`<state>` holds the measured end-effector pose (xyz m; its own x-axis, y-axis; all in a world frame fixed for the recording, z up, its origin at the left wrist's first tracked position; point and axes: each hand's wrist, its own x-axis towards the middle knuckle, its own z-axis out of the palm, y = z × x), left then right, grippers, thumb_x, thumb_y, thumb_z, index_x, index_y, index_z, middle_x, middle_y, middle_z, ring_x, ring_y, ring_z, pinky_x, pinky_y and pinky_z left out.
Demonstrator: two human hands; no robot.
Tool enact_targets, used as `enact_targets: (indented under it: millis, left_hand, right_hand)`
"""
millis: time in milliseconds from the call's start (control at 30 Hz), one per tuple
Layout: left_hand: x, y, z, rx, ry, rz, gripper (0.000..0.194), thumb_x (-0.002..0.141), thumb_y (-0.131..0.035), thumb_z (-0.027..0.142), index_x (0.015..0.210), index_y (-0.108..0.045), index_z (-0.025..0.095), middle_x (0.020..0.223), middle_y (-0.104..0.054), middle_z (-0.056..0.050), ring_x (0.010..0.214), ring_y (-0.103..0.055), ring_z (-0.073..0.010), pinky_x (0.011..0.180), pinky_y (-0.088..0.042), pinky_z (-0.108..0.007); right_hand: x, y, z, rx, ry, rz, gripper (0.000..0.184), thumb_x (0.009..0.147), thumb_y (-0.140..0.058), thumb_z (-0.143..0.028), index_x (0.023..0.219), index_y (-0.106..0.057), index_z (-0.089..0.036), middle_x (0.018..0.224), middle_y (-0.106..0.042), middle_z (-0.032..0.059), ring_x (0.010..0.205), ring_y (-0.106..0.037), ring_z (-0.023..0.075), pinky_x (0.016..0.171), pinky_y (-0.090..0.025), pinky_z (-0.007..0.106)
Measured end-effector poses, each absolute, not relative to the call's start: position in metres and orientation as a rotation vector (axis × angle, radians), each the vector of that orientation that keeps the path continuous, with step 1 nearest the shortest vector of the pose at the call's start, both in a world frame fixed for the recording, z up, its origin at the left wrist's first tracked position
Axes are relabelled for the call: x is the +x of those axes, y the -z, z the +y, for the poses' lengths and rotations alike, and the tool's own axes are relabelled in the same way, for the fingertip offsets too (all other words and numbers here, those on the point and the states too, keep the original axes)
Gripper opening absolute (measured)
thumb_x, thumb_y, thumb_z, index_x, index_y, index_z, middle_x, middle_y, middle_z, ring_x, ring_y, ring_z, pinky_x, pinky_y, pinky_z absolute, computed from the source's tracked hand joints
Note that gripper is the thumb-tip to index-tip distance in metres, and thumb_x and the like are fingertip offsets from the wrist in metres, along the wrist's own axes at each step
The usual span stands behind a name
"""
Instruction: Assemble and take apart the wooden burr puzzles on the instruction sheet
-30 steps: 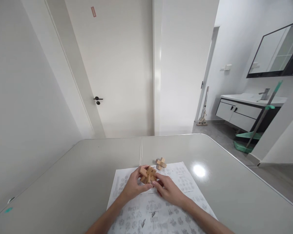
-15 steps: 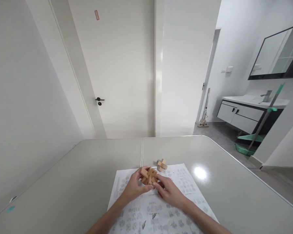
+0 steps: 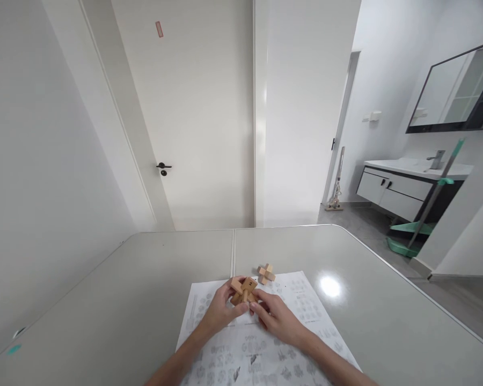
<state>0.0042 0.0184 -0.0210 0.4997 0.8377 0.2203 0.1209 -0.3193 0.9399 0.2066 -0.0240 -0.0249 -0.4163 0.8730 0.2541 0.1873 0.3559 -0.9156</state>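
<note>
A wooden burr puzzle (image 3: 245, 290) of interlocking blocks is held between both hands, just above a printed paper sheet. My left hand (image 3: 222, 307) wraps its left side, thumb in front and fingers behind. My right hand (image 3: 275, 315) pinches the lower right side with thumb and index finger; the other fingers are curled under. A dark mark shows on one block's face. Beyond the hands, a second, smaller wooden puzzle (image 3: 266, 273) shaped like a cross lies at the sheet's far edge, touched by neither hand. The paper sheet (image 3: 241, 348) bears rows of grey diagrams.
The pale grey table (image 3: 137, 300) has a seam running away from me and a bright light reflection at right. Behind it stands a white door (image 3: 201, 107). Further right are a mop (image 3: 337, 185), a sink cabinet (image 3: 394, 187) and a green dustpan (image 3: 404, 246).
The puzzle has turned slightly in my hands, so the marked block face shows more clearly. Both hands keep their grip. The camera view has shifted a little.
</note>
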Motion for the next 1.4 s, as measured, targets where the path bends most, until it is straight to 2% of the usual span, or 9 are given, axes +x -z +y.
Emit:
enact_targets:
  millis: [233, 367, 500, 867, 1400]
  left_hand:
    - [0.003, 0.027, 0.022, 1.740, -0.944, 0.769, 0.069, 0.076, -0.076, 0.054, 0.131, -0.054, 0.018, 0.127, -0.065, -0.014, 0.116, -0.061, -0.0311, 0.101, -0.047, -0.040]
    - [0.003, 0.027, 0.023, 1.717, -0.951, 0.770, 0.068, 0.077, -0.076, 0.052, 0.131, -0.055, 0.018, 0.128, -0.065, -0.015, 0.118, -0.061, -0.0314, 0.102, -0.047, -0.041]
    - [0.002, 0.031, 0.027, 1.681, -0.968, 0.761, 0.069, 0.077, -0.075, 0.055, 0.131, -0.055, 0.016, 0.127, -0.066, -0.016, 0.116, -0.062, -0.0316, 0.101, -0.047, -0.041]
    - [0.001, 0.026, 0.027, 1.696, -0.955, 0.755, 0.067, 0.081, -0.072, 0.055, 0.133, -0.054, 0.018, 0.132, -0.064, -0.016, 0.120, -0.060, -0.0325, 0.102, -0.046, -0.043]
    - [0.006, 0.025, 0.027, 1.724, -0.943, 0.785, 0.065, 0.082, -0.072, 0.053, 0.134, -0.055, 0.020, 0.132, -0.064, -0.014, 0.121, -0.060, -0.0319, 0.102, -0.046, -0.041]
  right_hand:
    - [0.206, 0.025, -0.023, -0.928, -1.060, -1.830, 0.035, 0.102, -0.041, -0.051, 0.089, -0.054, -0.021, 0.064, -0.053, -0.0035, 0.049, -0.049, 0.0119, 0.052, -0.036, 0.024]
    - [0.206, 0.025, -0.023, -0.914, -1.108, -1.797, 0.034, 0.101, -0.042, -0.051, 0.099, -0.057, -0.021, 0.079, -0.064, 0.0010, 0.052, -0.051, 0.0119, 0.051, -0.038, 0.024]
    - [0.208, 0.025, -0.023, -0.907, -1.150, -1.770, 0.036, 0.101, -0.042, -0.053, 0.112, -0.057, -0.022, 0.088, -0.067, 0.0031, 0.052, -0.051, 0.0114, 0.051, -0.040, 0.024]
    - [0.212, 0.027, -0.023, -0.941, -1.132, -1.794, 0.043, 0.100, -0.041, -0.058, 0.116, -0.058, -0.022, 0.087, -0.067, 0.0039, 0.053, -0.054, 0.0132, 0.052, -0.042, 0.025]
    - [0.219, 0.026, -0.023, -0.988, -1.088, -1.823, 0.042, 0.101, -0.041, -0.054, 0.120, -0.056, -0.020, 0.087, -0.069, 0.0042, 0.056, -0.056, 0.0134, 0.053, -0.043, 0.026]
